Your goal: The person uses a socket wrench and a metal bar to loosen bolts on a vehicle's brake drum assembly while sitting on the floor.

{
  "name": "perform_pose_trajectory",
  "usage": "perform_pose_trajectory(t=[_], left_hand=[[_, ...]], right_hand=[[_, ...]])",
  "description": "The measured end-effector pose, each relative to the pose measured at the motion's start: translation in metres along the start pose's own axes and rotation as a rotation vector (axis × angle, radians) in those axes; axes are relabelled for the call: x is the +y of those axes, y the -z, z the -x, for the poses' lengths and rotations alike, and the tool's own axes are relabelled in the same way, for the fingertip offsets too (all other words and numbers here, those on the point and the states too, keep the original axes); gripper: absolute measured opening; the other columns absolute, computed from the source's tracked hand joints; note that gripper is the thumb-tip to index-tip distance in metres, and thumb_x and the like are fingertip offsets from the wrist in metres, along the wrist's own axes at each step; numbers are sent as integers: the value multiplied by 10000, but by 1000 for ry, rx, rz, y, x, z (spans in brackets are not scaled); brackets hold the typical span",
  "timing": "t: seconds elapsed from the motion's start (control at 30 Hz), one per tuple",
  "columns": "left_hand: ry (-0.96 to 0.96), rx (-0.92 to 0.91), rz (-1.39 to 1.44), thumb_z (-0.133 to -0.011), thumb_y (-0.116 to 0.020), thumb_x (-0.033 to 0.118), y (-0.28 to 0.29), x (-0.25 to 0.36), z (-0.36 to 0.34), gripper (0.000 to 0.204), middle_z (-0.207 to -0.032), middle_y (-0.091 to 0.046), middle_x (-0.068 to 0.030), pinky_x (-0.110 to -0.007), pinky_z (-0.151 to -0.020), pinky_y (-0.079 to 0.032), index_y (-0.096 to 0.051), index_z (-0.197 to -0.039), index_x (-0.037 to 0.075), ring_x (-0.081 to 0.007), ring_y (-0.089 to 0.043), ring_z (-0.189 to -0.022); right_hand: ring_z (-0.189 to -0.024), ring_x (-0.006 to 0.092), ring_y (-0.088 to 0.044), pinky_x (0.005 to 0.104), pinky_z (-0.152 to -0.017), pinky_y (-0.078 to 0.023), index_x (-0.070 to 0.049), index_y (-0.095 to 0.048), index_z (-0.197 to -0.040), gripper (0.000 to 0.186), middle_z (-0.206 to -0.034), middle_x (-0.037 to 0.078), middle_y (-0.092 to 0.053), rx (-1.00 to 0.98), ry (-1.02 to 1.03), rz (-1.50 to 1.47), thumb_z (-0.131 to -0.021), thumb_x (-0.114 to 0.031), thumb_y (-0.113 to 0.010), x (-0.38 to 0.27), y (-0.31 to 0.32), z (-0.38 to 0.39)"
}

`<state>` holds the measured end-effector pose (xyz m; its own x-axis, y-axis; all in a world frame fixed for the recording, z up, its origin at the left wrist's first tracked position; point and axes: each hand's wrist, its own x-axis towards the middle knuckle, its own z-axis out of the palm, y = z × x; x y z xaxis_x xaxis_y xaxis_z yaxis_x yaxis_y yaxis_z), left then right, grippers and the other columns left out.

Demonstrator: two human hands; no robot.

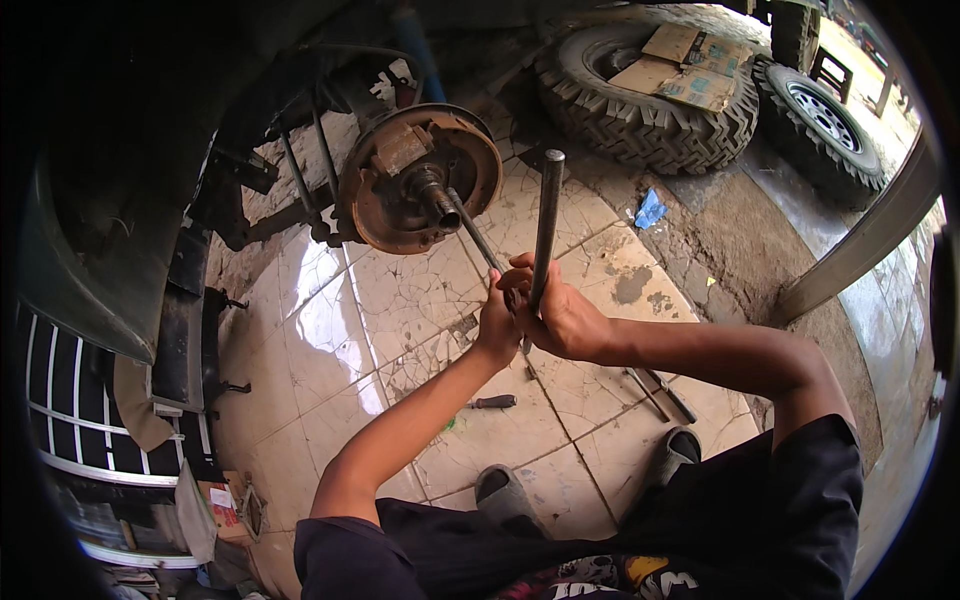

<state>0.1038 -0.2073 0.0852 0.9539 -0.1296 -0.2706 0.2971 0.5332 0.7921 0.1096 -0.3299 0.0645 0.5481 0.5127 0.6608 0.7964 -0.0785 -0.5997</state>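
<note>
A rusty brake hub (418,178) hangs under the lifted vehicle, wheel off. A long thin metal rod (472,232) runs from the hub's centre toward me. My left hand (497,325) grips the near end of that rod. My right hand (558,312) is closed around a thicker dark metal bar (546,222), which stands nearly upright, its top end raised above both hands. The two hands touch each other in front of the hub.
Cracked tiled floor (340,330) lies under the hub. A small dark tool (493,402) and two thin rods (660,393) lie on it. Two knobbly tyres (650,110), one carrying cardboard (680,65), lie at the back right. My sandalled feet (505,492) are below.
</note>
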Motion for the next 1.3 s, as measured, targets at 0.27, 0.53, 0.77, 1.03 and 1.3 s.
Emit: perform_pose_trajectory(t=[0.27, 0.53, 0.77, 1.03, 1.3], left_hand=[[285, -214, -131, -987, -348, 357, 53, 65, -39, 370, -977, -584, -98, -466, -863, -499, -485, -1134, 47, -248, -594, -956], [166, -211, -288, -976, -422, 246, 59, 61, -50, 234, -989, -596, -125, -439, -795, -544, -509, -1036, 38, -236, -624, -936], [183, -160, -269, -984, -380, 223, 55, 63, -47, 238, -948, -596, -162, -484, -779, -562, -475, -1011, 7, -307, -635, -918], [299, -202, -267, -987, -371, 195, 53, 69, -58, 223, -1003, -599, -177, -476, -867, -528, -474, -1034, 3, -325, -622, -970], [385, -87, -287, -998, -315, 202, 35, 81, -63, 263, -986, -594, -173, -473, -899, -503, -464, -1030, -13, -310, -613, -959]], right_hand=[[-830, 262, -613, 703, -980, -273, -235, -328, -1218, 441, -855, 80, -503, -444, 270, 769, -829, -161, -524, -42, -7, -31], [-1103, 261, -461, 517, -1061, -248, -204, -391, -1286, 525, -1111, 107, -472, -419, 256, 842, -811, -266, -606, -39, 6, -24], [-983, 278, -512, 395, -817, -421, -11, -341, -1179, 628, -1089, 172, -456, -30, -877, -166, -830, -429, -654, -105, 17, 40], [-710, 191, -572, 292, -629, -482, -17, -433, -1050, 450, -829, 117, -552, 962, -1120, -1419, -916, -437, -521, -36, -53, -7], [-465, 70, -414, 233, -419, -329, -10, -539, -1089, 261, -608, 20, -485, 837, -868, -617, -946, -228, -527, -44, -47, -14]])
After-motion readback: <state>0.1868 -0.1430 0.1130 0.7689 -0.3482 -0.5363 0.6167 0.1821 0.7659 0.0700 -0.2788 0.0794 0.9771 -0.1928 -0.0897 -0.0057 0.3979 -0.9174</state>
